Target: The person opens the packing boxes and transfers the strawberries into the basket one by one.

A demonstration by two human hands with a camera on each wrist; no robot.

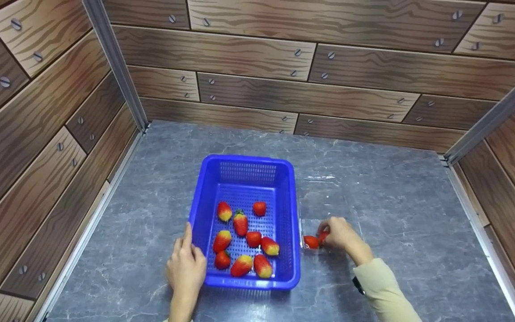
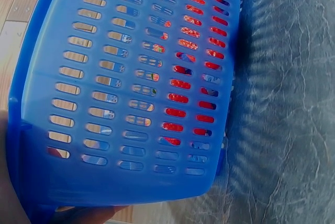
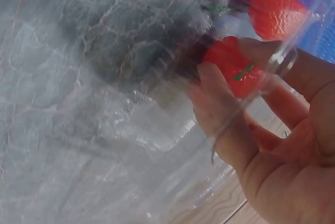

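Note:
A blue plastic basket (image 1: 247, 285) stands on the grey surface with several red and yellow strawberries (image 1: 240, 223) on its floor. At its left rim is my left hand (image 1: 186, 264), which grips the edge with the index finger lying along it; the left wrist view shows mostly the basket's slotted wall (image 2: 141, 93). To the right of the basket, my right hand (image 1: 340, 235) reaches into a clear plastic box (image 1: 303, 228) and pinches a red strawberry (image 3: 235, 69) between thumb and fingers. Another red strawberry (image 3: 275, 12) lies beside it in the box, close to the basket.
Wood-patterned panels (image 1: 257, 85) wall in the back and both sides, with metal posts (image 1: 119, 67) at the corners. The marbled grey tabletop (image 1: 400, 201) extends around the basket and the clear box. The clear box's outline is faint in the head view.

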